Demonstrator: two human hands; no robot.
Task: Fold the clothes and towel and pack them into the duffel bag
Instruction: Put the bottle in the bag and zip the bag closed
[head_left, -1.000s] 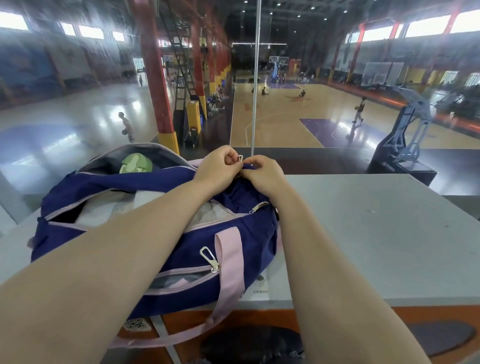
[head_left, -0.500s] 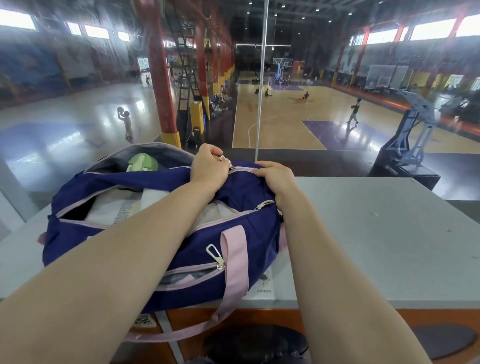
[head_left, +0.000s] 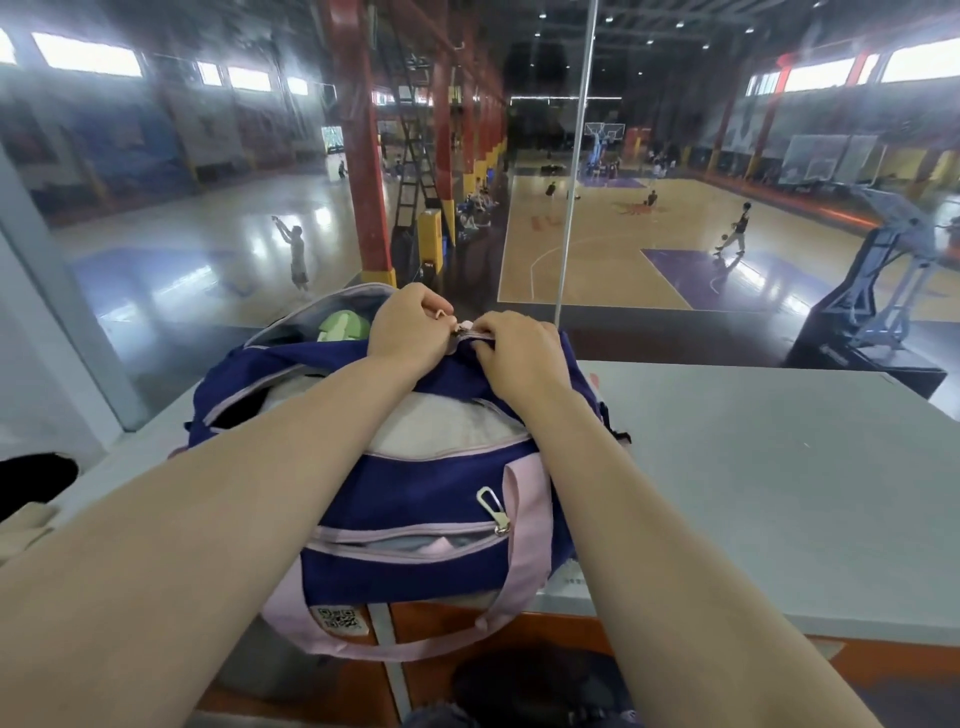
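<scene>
A navy duffel bag (head_left: 415, 499) with pink straps and trim lies on the grey table (head_left: 753, 478), its near end hanging over the front edge. Its main opening gapes and shows white folded cloth (head_left: 447, 431) and a green item (head_left: 343, 326) at the far side. My left hand (head_left: 410, 327) pinches a small zipper pull at the bag's far right end. My right hand (head_left: 519, 348) grips the bag's fabric edge just beside it, fingers curled. A side pocket with a metal zipper pull (head_left: 491, 509) is partly open.
A glass wall with a metal post (head_left: 571, 197) stands right behind the table, overlooking basketball courts. A dark shape (head_left: 36, 478) sits at the left edge. An orange surface and a dark object (head_left: 530, 691) lie below the table's front edge.
The bag has shifted nearer and to the right, turning so its side pocket faces me. Both hands stay together at the zipper end, the left one now pinching the pull.
</scene>
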